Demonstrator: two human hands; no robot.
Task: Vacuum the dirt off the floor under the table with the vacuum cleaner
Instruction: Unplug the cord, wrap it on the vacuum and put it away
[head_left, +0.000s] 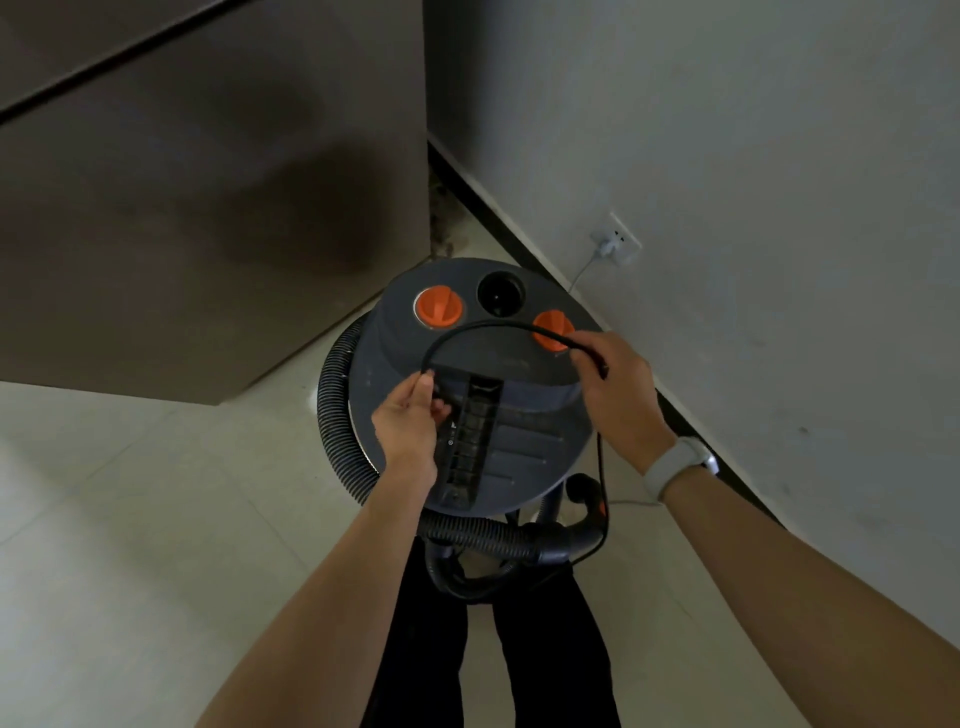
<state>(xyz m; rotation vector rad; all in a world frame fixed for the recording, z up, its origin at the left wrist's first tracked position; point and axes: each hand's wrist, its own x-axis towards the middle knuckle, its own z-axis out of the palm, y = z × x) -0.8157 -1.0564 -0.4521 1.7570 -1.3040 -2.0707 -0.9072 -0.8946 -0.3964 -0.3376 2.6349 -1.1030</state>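
Observation:
A round dark-grey vacuum cleaner (519, 395) with two orange knobs and a black port on its lid stands on the floor in front of me. A ribbed black hose (335, 410) curls around its left side and under its near edge. A black power cord (483, 328) arcs over the lid between my hands. My left hand (410, 421) pinches one end of the arc at the lid's left. My right hand (618, 395) grips the cord at the right, by an orange knob; from there the cord drops down toward the floor.
A brown cabinet (218, 197) fills the upper left. A grey wall (727, 208) with a dark skirting runs along the right and carries a white socket (618, 241) with a white plug and cable. Pale floor tiles (130, 519) lie at left. My dark trouser legs show below.

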